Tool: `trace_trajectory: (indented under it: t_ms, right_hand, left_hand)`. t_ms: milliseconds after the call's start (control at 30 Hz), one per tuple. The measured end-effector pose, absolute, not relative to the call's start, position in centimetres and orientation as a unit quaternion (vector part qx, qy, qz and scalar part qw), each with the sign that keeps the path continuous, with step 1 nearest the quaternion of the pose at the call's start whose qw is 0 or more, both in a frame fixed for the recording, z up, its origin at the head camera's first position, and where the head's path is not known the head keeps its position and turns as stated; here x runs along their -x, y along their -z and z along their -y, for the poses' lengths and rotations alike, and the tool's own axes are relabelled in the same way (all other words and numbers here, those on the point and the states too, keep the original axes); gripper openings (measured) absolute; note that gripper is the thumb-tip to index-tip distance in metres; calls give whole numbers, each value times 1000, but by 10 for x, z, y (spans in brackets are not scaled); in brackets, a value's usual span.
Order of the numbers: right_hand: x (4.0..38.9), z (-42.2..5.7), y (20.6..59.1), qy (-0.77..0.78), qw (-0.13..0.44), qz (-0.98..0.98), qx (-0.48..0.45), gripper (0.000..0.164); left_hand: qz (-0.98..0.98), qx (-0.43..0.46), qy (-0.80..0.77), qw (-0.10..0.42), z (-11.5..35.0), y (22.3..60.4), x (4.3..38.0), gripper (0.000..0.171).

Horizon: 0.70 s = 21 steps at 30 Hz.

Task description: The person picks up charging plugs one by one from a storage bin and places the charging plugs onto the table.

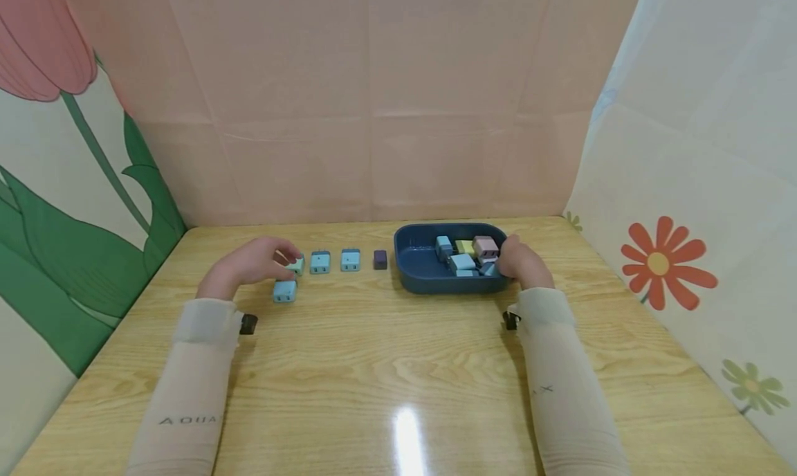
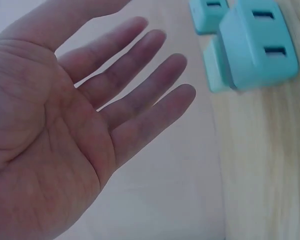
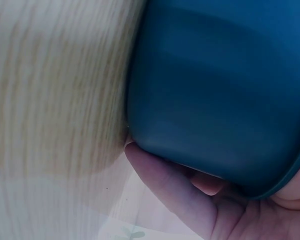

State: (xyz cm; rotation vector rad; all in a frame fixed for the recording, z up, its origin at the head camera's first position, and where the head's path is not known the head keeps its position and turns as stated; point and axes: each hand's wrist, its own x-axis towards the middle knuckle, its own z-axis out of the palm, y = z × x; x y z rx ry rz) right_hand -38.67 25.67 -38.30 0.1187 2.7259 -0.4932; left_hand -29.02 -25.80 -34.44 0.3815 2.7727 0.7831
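My left hand [image 1: 261, 260] hovers by a pale green block [image 1: 295, 266] at the left of the table, its fingers spread and slightly bent. The left wrist view shows the palm bare, with a turquoise two-slotted block [image 2: 262, 47] beyond the fingertips. A light blue block [image 1: 284, 291] lies just below that hand. To its right stand two more light blue blocks [image 1: 320, 262] with paired slots. My right hand [image 1: 523, 261] grips the right end of a dark blue tray [image 1: 429, 284], thumb along its outer wall and fingers at the rim.
Inside the tray lie several blocks: light blue ones [image 1: 462, 262], a yellow one [image 1: 464, 248] and a pink one [image 1: 486, 246]. A small dark purple block [image 1: 380, 259] sits left of the tray. Fabric walls [image 1: 373, 116] enclose the wooden table [image 1: 349, 379] at back and sides.
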Motion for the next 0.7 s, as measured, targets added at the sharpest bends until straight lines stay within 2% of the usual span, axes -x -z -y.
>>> trace_trajectory:
  t_ms: [400,533,700]
  right_hand:
    - [386,-257,385,174,175,-968,-42,76]
    - [386,-256,385,178,177,-967,-45,76]
    - [386,-256,384,177,175,-968,-41,78]
  left_hand:
    - [-941,-217,-245,91,212,340,292,42]
    - [-936,-249,-234,87,185,342,297,39]
    - [-935,-287,-203,51,140,346,305,39]
